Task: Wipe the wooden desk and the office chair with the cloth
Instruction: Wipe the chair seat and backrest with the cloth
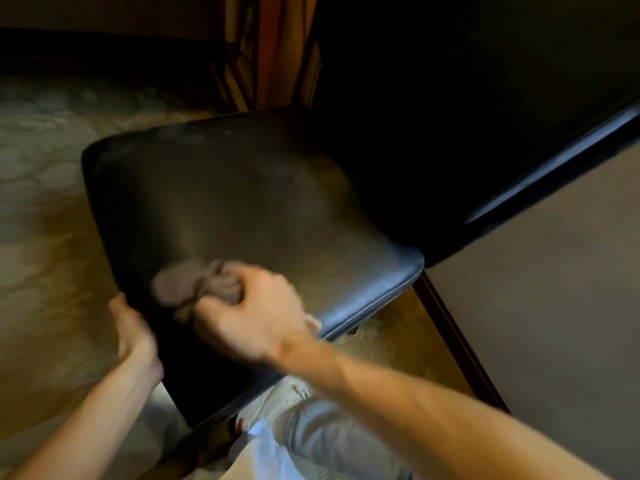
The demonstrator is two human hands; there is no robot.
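Floor: pale patterned carpet (45, 209)
Right hand (256, 317): your fist bunches crumpled grey-brown cloth (187, 285), near-left corner
Left hand (133, 337): probably clamps edge of black leather chair seat (242, 202)
Seat: unwiped bulk runs away, up-right

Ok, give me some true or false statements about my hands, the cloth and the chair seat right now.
1. The right hand grips a bunched cloth on the chair seat. True.
2. The left hand hangs free of the chair. False: it holds the seat's left edge.
3. The chair seat is black. True.
4. The cloth is white and spread flat. False: it is brownish-grey and bunched up.
5. Patterned carpet lies under the chair. True.
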